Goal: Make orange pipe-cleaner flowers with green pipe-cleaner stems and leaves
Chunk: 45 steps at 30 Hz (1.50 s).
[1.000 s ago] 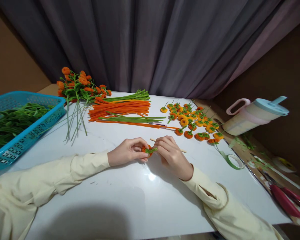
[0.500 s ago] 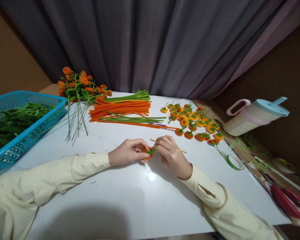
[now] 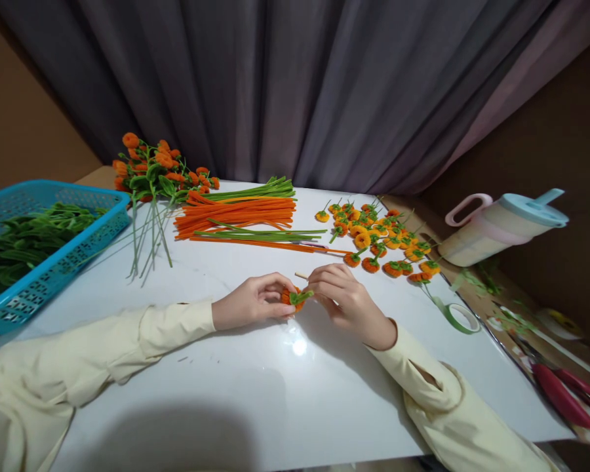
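Note:
Between the thumb and fingers of my left hand [image 3: 248, 303] is a small orange pipe-cleaner flower head [image 3: 288, 297]. Its green stem [image 3: 302, 297] points right, toward my right hand [image 3: 349, 303]. My right fingertips are closed together at the tip of that stem and appear to pinch it; the thumb is partly hidden. A thin wooden stick [image 3: 301, 275] pokes out behind the right hand, which covers the rest. Beyond it, several orange and yellow flower heads [image 3: 362, 240] with green stems lie grouped on the white table [image 3: 216, 406].
Orange pipe cleaners [image 3: 236, 215] and green pipe cleaners [image 3: 260, 190] lie at the back. Left are finished orange flowers [image 3: 164, 159] and a blue basket [image 3: 86, 248] of green leaves. Right are green tape [image 3: 462, 318], a tumbler [image 3: 496, 229] and red-handled pliers [image 3: 563, 396].
My right hand has shifted slightly right and turned, now covering the stick's right end. The flower head has turned a little in my left hand, which stays nearly in place.

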Available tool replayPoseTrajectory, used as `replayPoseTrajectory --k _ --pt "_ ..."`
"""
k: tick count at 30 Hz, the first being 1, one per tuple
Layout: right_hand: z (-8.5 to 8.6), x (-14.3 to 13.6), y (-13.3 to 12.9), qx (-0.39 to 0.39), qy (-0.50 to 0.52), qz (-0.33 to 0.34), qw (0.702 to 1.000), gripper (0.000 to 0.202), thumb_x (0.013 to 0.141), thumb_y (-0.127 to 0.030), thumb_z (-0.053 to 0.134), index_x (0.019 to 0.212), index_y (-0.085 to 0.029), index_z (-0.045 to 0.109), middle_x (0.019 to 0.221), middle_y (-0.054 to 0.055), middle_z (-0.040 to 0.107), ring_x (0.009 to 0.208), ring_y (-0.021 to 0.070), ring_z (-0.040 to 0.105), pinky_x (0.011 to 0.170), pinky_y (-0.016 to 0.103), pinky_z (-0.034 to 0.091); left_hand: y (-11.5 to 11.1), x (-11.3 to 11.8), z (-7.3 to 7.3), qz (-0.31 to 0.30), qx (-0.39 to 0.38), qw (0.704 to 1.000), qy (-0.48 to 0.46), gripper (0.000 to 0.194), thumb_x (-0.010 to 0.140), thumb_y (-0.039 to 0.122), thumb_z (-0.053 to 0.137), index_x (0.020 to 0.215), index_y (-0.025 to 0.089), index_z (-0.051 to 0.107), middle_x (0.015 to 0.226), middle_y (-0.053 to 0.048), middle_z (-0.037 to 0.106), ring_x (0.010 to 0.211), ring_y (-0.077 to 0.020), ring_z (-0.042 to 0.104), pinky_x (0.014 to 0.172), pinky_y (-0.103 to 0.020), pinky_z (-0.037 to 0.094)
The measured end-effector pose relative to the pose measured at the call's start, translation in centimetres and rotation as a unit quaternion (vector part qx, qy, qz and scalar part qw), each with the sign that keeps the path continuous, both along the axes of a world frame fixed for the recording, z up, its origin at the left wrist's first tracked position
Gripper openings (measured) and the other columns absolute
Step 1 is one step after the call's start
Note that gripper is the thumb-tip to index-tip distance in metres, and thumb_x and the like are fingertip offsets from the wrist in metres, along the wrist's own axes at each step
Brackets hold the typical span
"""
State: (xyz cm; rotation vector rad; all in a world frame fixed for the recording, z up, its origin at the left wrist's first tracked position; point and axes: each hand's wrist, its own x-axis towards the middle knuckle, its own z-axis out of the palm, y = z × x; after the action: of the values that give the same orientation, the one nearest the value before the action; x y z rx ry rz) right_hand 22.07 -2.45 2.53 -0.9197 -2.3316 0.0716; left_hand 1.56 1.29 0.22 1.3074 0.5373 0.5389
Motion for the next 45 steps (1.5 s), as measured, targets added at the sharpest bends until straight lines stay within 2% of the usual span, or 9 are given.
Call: replayPoseTrajectory --k 4,11,16,20,32,39,42,45 --pt "0.0 -0.1 -0.1 -0.001 0.002 0.0 1.0 0.015 0.084 -0.005 0.046 0.084 -0.017 0.056 0.079 0.006 0.063 0.083 0.019 0.055 0.075 0.034 0.039 -0.1 0.1 0.1 0.004 -0.028 1.0 -0.004 0.027 0.074 0.029 0.067 0.091 0.012 0.054 0.079 -0.002 0.061 0.073 -0.0145 0.063 0.072 -0.032 0.051" --pt "0.5 0.0 -0.3 0.021 -0.022 0.007 1.0 0.015 0.087 -0.009 0.046 0.092 -0.018 0.056 0.083 0.006 0.065 0.087 0.0192 0.054 0.077 0.035 0.038 0.0 0.2 0.1 0.021 -0.022 1.0 -0.002 0.028 0.072 0.029 0.07 0.089 0.012 0.055 0.076 -0.001 0.063 0.072 -0.014 0.063 0.072 -0.031 0.053" --pt "0.3 -0.1 -0.2 0.052 -0.056 0.013 0.997 0.019 0.085 -0.004 0.043 0.094 -0.016 0.056 0.088 0.007 0.065 0.09 0.0201 0.054 0.076 0.035 0.038 0.0 0.3 0.2 0.023 -0.048 0.999 -0.001 0.031 0.07 0.03 0.072 0.088 0.013 0.053 0.076 -0.001 0.063 0.07 -0.0147 0.065 0.073 -0.035 0.054" --pt "-0.1 -0.1 -0.1 0.056 -0.053 0.016 0.997 0.023 0.086 -0.002 0.038 0.09 -0.016 0.056 0.084 0.007 0.065 0.089 0.0189 0.054 0.077 0.035 0.038 -0.1 0.3 0.3 0.021 -0.05 0.999 0.0 0.031 0.069 0.029 0.072 0.087 0.012 0.053 0.071 0.001 0.062 0.067 -0.0144 0.065 0.071 -0.033 0.054" --pt "0.1 -0.1 0.0 0.029 -0.063 0.033 0.997 0.022 0.087 -0.004 0.037 0.087 -0.016 0.056 0.083 0.007 0.064 0.088 0.0186 0.054 0.078 0.035 0.039 0.0 0.1 0.1 0.003 -0.041 0.999 0.014 0.032 0.07 0.031 0.072 0.087 0.013 0.053 0.07 0.0 0.062 0.067 -0.0157 0.066 0.069 -0.033 0.054" --pt "-0.9 -0.7 0.0 0.018 -0.037 -0.004 0.999 0.019 0.087 -0.006 0.04 0.078 -0.016 0.053 0.074 0.007 0.062 0.081 0.0183 0.053 0.075 0.034 0.038 -0.1 0.2 -0.2 0.013 -0.027 1.0 0.007 0.033 0.07 0.034 0.072 0.084 0.012 0.052 0.07 -0.001 0.062 0.066 -0.0149 0.066 0.067 -0.031 0.054" --pt "-0.9 -0.9 0.0 -0.006 -0.036 -0.015 0.999 0.019 0.085 -0.006 0.04 0.075 -0.016 0.052 0.071 0.006 0.061 0.077 0.0181 0.053 0.072 0.033 0.037 -0.1 0.2 -0.3 0.014 -0.021 1.0 0.013 0.033 0.069 0.034 0.072 0.083 0.012 0.052 0.073 -0.001 0.063 0.067 -0.0149 0.066 0.068 -0.031 0.054" --pt "-0.5 -0.6 0.1 -0.038 -0.053 0.005 0.998 0.019 0.085 -0.007 0.04 0.074 -0.016 0.053 0.071 0.005 0.06 0.074 0.017 0.052 0.073 0.033 0.036 -0.1 0.2 -0.4 0.004 -0.017 1.0 0.019 0.032 0.07 0.034 0.072 0.083 0.013 0.052 0.071 -0.002 0.064 0.065 -0.0147 0.066 0.068 -0.031 0.054"
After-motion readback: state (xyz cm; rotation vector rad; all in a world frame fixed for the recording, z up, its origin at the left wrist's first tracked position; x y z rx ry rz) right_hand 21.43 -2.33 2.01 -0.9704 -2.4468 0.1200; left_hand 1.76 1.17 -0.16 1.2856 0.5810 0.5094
